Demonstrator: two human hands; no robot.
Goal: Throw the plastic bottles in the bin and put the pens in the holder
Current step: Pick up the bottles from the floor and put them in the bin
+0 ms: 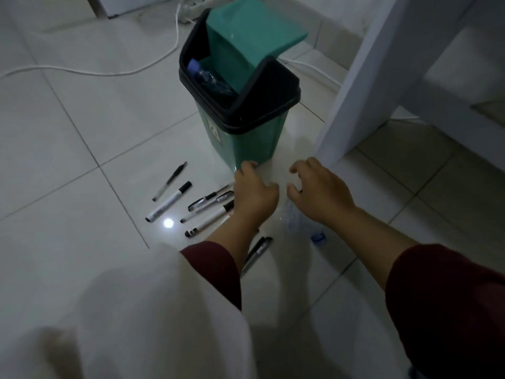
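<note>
A clear bottle [296, 222] with a blue cap is lying on the floor [82, 132] just under the right hand [322, 191], partly covered by the wrist, so its outline is hard to make out against the pale tiles. Another bottle [203, 75] is already sitting inside the bin [246, 132], showing through the opening where the green swing lid [246, 31] is tilting.

The pens [207, 207] are lying scattered on the floor in front of the bin and to its left: two [169, 192] are sitting apart on the left, several are crossing each other beside the left hand [252, 192], and more [258, 248] are peeking out from under the left forearm.

Both hands are hovering open, fingers loosely curled and holding nothing. The left fingers [247, 166] are reaching the base of the bin; whether they are touching it I cannot tell. The right hand is hanging over the bottle, near the white furniture leg [355, 91].

The step in hand seems to be the bottle part of the task, with one bottle binned and one still out. The next move likely calls for closing the right fingers around the bottle, lifting it and pushing it past the lid.

No pen holder is showing anywhere in view. A pale cloth [136, 310] is blocking the lower left, and a cable [109, 72] is trailing across the floor behind the bin. The light is dim, so pen details are staying unclear.
</note>
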